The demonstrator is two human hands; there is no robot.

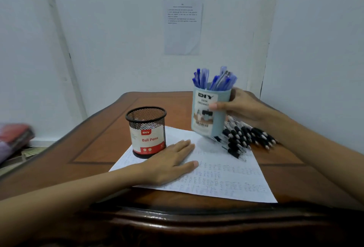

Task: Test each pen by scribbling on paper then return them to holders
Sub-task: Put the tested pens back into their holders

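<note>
One blue cup [204, 122], tilted, gripped mid-wall by right hand [246, 108] | likely light, smooth plastic; loose pens [216, 81] may spill | left hand [169, 162] flat on paper [226, 177], fingers straight

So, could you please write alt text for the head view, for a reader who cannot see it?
The right hand grips a tilted blue holder full of blue pens at the far edge of the paper. The left hand lies flat on it beside a mesh holder; black pens lie heaped on the table.
</note>
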